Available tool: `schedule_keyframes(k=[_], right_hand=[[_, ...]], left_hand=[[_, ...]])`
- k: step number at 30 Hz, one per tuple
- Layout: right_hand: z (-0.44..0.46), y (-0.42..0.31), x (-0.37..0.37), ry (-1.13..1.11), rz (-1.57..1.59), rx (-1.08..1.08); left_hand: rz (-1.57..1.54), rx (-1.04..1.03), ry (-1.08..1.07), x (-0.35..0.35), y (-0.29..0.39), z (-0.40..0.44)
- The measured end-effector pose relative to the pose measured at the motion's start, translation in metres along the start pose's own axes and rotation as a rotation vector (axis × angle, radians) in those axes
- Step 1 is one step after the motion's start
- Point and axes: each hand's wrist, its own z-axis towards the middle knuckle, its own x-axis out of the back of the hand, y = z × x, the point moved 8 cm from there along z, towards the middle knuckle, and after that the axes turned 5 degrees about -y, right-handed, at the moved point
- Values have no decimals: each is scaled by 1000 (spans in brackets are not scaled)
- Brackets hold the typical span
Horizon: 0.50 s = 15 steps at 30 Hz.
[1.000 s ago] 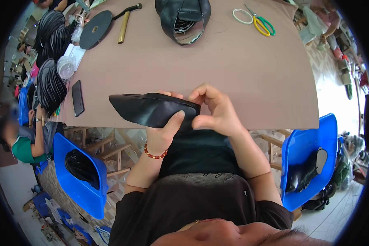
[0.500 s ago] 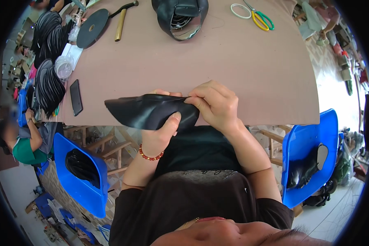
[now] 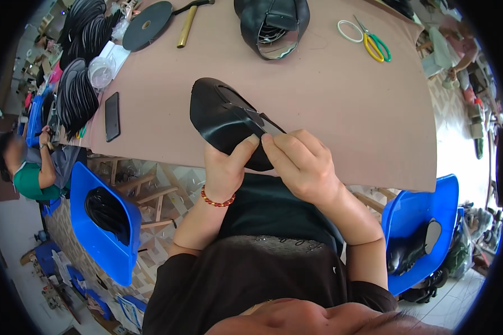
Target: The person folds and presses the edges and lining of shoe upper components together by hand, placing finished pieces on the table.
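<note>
A glossy black leather piece (image 3: 215,117), shaped like a shoe upper, is held above the table's near edge, its rounded end pointing up and left. My left hand (image 3: 229,166) grips its lower side, with the thumb on the outer face and the other fingers hidden behind. At its right edge, my right hand (image 3: 304,162) is closed, thumb and fingers pinching the rim near a slit-like opening. A red bead bracelet (image 3: 218,203) circles my left wrist.
On the table (image 3: 341,111) are a black bag-like item (image 3: 274,28), scissors (image 3: 376,46), a white ring (image 3: 350,31), a hammer (image 3: 187,27), a black roll (image 3: 147,25) and a phone (image 3: 112,116). Blue bins (image 3: 103,245) (image 3: 419,268) flank me. A person (image 3: 34,178) sits at left.
The black piece has turned, so its far end swung from pointing left to up and left. My right hand has gone from spread fingers to a pinch on the rim. The view has shifted slightly.
</note>
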Motion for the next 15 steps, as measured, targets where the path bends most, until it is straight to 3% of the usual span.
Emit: schedule_keyframes(k=[6, 11, 14, 15], right_hand=[[8, -1, -1, -157, 4, -92], [22, -4, -3, -303, 62, -193], [22, 19, -2, -70, 287, -208], [20, 30, -1, -72, 420, -315]], left_hand=[[61, 30, -117, -4, 7, -4], [-83, 37, 51, 1, -3, 4], [-128, 28, 72, 3, -3, 12], [-118, 16, 59, 4, -1, 14]])
